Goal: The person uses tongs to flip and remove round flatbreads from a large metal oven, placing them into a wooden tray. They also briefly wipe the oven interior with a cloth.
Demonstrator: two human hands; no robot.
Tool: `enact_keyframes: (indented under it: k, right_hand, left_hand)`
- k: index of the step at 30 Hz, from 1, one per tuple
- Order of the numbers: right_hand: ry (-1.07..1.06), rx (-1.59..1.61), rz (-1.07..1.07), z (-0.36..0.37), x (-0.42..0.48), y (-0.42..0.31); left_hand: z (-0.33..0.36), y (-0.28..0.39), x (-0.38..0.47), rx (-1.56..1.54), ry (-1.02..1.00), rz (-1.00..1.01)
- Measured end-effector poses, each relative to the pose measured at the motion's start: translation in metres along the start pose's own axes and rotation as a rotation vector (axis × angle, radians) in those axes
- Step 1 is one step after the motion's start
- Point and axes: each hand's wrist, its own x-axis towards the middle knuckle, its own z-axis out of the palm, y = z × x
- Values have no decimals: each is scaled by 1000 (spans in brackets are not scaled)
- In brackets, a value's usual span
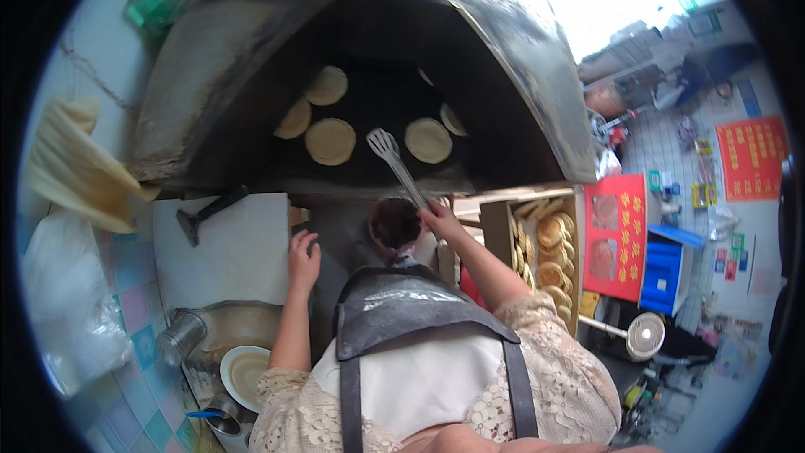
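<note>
My right hand (442,221) grips the handle of long metal tongs (409,181) with a slotted end. The slotted end reaches into the mouth of a dark, soot-stained oven (207,69). Pale round flatbreads lie on its black baking surface (377,104). The tongs' tip sits between a left flatbread (330,141) and a right flatbread (428,141), apart from both. More flatbreads (327,85) lie behind, some partly hidden by the oven walls. My left hand (304,261) is beside the edge of a white work surface (239,258), fingers apart and holding nothing.
A black-handled scraper (207,214) lies on the white surface. To the right, a box (497,226) holds several browned flatbreads (550,231). A white bowl (242,377) and a metal canister (182,336) stand at lower left. A yellowish cloth (82,163) hangs at left; a small fan (646,336) stands right.
</note>
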Motion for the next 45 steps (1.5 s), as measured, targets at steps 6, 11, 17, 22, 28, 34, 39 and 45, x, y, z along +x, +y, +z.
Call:
enact_keyframes:
  k: [6, 11, 17, 22, 28, 34, 39, 45]
  right_hand:
    - [-47, 27, 3, -7, 23, -37]
    - [-147, 78, -7, -1, 27, -68]
    - [-254, 86, 7, -9, 29, -76]
    - [-288, 122, 0, -27, 27, -83]
    - [-293, 87, -32, -39, 15, -103]
    - [-397, 185, -100, -41, 8, -116]
    - [-431, 129, -142, -38, 1, -117]
    - [-428, 98, -138, -40, -5, -120]
  left_hand:
    - [7, 47, 9, -29, -57, 110]
    - [20, 139, 6, -282, -325, 143]
    - [65, 248, -26, -451, -857, 416]
    - [103, 289, -63, -421, -812, 523]
    - [116, 304, -112, -653, -1049, 280]
    - [97, 325, -123, -651, -1367, -179]
    - [99, 323, -125, -477, -1149, 441]
    - [108, 317, -140, -422, -1027, 424]
